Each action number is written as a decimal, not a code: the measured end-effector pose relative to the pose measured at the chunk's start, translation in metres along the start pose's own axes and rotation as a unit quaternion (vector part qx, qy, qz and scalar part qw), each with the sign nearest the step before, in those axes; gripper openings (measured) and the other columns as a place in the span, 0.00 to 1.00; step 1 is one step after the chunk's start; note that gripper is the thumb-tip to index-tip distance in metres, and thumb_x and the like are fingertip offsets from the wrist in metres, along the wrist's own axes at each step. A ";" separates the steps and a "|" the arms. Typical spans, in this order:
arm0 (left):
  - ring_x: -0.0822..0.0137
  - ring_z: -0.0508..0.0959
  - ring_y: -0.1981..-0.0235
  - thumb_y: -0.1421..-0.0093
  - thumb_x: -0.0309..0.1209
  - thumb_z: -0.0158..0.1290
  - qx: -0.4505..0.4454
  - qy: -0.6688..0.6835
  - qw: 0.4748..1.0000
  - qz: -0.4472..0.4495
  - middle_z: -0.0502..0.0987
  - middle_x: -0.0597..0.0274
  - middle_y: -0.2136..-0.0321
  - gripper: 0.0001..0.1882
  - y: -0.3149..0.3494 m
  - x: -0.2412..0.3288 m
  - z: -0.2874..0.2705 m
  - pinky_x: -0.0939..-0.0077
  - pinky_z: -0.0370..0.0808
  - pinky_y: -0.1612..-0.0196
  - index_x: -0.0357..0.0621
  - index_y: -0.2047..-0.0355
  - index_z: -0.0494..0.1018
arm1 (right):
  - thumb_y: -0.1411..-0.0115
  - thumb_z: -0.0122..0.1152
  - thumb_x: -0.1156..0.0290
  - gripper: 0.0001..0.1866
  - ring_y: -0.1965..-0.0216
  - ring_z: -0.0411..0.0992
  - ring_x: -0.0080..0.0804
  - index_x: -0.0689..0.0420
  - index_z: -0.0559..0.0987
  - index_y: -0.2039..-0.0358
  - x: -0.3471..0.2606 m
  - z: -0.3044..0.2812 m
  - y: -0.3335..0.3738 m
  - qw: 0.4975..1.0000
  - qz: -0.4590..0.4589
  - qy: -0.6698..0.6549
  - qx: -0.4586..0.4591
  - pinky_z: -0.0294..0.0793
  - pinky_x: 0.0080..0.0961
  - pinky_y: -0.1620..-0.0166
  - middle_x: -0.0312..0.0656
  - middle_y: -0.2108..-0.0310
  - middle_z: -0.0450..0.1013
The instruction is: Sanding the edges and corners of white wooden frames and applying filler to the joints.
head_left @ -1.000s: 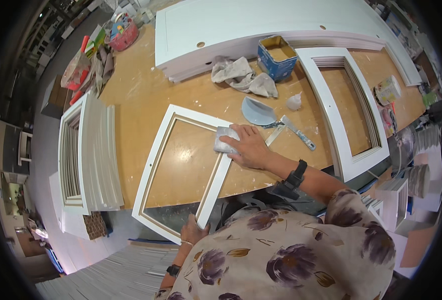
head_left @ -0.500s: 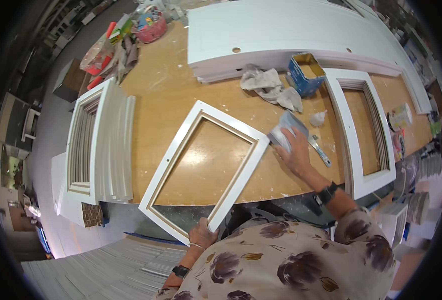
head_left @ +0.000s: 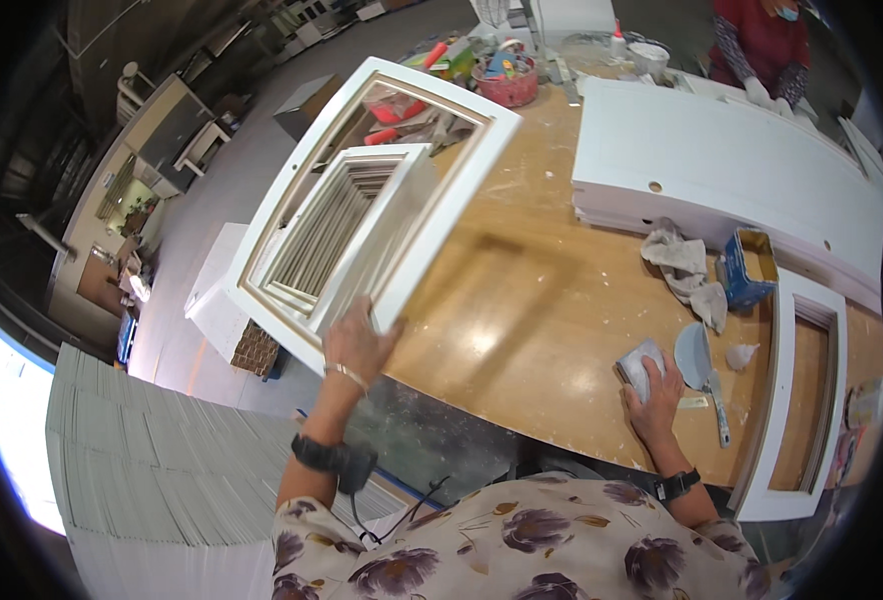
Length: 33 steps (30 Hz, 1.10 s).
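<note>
Frame (head_left: 444, 218) raised in the left hand (head_left: 357, 345), grey block (head_left: 638, 368) in the right hand (head_left: 655, 402), the two hands well apart.
The left hand is closed on the frame's near right corner, thumb set away from the fingers; what the fingers do on the underside is hidden. The frame hangs tilted at the left of the bench (head_left: 552, 380), and a stack of similar frames (head_left: 387, 215) shows through its opening. The right hand is half curled around the block, thumb and fingers on its sides; whether the block touches the bench, I cannot tell. Just beside those fingers lie a pale blue spreader (head_left: 693, 355) and a putty knife (head_left: 721, 410), with a crumpled rag (head_left: 699, 280) and a blue tin (head_left: 750, 285) farther back.
</note>
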<state>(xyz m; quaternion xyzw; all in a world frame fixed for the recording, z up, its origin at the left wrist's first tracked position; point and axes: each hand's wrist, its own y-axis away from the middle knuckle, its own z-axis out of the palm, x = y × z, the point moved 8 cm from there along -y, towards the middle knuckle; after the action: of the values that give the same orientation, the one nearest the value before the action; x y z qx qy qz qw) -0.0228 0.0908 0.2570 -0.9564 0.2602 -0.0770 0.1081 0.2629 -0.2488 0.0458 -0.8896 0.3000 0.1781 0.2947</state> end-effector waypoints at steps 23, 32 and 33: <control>0.45 0.79 0.57 0.41 0.55 0.54 -0.085 -0.002 0.991 -0.106 0.77 0.42 0.57 0.31 -0.103 -0.137 0.049 0.55 0.75 0.54 0.35 0.57 0.67 | 0.55 0.66 0.75 0.31 0.41 0.57 0.58 0.58 0.70 0.47 -0.017 0.031 -0.003 0.999 0.011 0.040 -0.031 0.55 0.49 0.39 0.57 0.39 0.59; 0.45 0.75 0.50 0.40 0.51 0.55 -0.100 0.024 0.991 -0.084 0.73 0.42 0.51 0.32 -0.101 -0.151 0.050 0.56 0.73 0.49 0.37 0.48 0.63 | 0.48 0.61 0.71 0.28 0.41 0.58 0.59 0.59 0.69 0.45 -0.027 0.039 -0.006 0.996 -0.016 0.083 -0.033 0.54 0.48 0.38 0.60 0.40 0.59; 0.45 0.74 0.49 0.41 0.47 0.57 -0.032 0.023 0.997 -0.066 0.72 0.43 0.49 0.33 -0.099 -0.148 0.045 0.56 0.72 0.47 0.37 0.44 0.62 | 0.48 0.61 0.71 0.28 0.41 0.58 0.59 0.59 0.69 0.45 -0.025 0.039 -0.007 0.996 -0.013 0.087 -0.033 0.54 0.48 0.38 0.60 0.40 0.59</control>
<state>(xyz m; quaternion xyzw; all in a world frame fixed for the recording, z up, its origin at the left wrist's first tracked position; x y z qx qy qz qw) -0.0921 0.2572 0.2248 -0.9725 0.2013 -0.0971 0.0660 0.2428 -0.2094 0.0315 -0.9150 0.3069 0.1058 0.2397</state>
